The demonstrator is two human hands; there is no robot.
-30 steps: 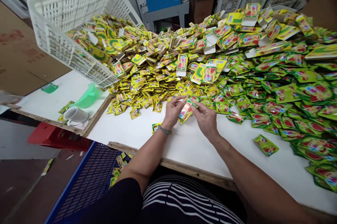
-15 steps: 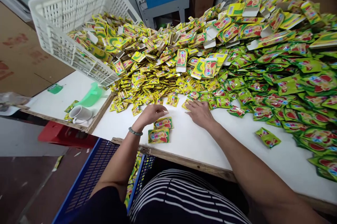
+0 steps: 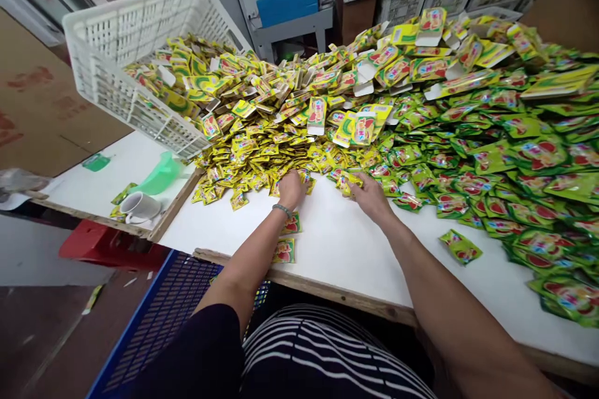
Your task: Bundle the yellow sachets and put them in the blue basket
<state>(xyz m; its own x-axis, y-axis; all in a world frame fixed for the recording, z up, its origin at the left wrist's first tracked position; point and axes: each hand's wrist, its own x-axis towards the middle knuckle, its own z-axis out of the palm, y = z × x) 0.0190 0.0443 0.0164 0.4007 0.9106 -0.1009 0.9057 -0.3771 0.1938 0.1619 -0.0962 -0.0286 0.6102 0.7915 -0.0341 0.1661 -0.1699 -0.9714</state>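
My right hand (image 3: pixel 372 196) is closed on a small yellow packet (image 3: pixel 349 185) at the near edge of the heap. To its left, my left hand (image 3: pixel 292 190) reaches to the yellow packets (image 3: pixel 248 165); its fingers are curled, and what they grip, if anything, is hidden. Below that wrist, two flat yellow-green packs (image 3: pixel 284 250) with red fruit prints lie near the table's front edge, partly covered by my forearm. Green packets (image 3: pixel 496 180) are heaped to the right, and one loose green packet (image 3: pixel 461 246) lies apart on the white tabletop (image 3: pixel 341 249).
A tilted white plastic basket (image 3: pixel 140 99) spills small yellow boxes (image 3: pixel 318 115) onto the heap. On the left side table are a white mug (image 3: pixel 139 206) and a green plastic scoop (image 3: pixel 161 174). A blue crate (image 3: pixel 159 318) stands below the table edge, near a red stool (image 3: pixel 103 246).
My left hand has moved forward and right, from above the flat packs to the yellow packets. My right hand has shifted slightly right and now lifts a yellow packet it was lying over.
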